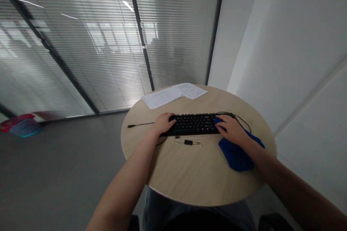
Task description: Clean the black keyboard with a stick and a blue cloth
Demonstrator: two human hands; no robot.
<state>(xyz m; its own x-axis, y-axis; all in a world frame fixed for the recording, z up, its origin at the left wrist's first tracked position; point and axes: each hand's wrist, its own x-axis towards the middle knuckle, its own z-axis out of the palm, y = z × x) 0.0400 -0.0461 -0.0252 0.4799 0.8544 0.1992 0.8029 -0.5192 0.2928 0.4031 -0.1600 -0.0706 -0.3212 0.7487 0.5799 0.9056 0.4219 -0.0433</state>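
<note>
A black keyboard [193, 123] lies across the middle of the round table. My left hand [163, 123] grips its left end, thumb and fingers around the corner. At the right end, my right hand [230, 129] holds a blue cloth [237, 157] with a bit of it under the fingertips, pressed on the keys. The rest of the cloth spreads on the tabletop beneath my right wrist. Just in front of the keyboard lie a thin, light-coloured stick with a dark tip [193, 138] and a small clear tool with a black middle [188, 142].
White printed papers [165, 96] lie at the far side of the round wooden table [187, 177]. The keyboard's cable loops at the right, and its plug [131, 126] rests at the left. A red and blue basket [23, 126] stands on the floor by the glass partition.
</note>
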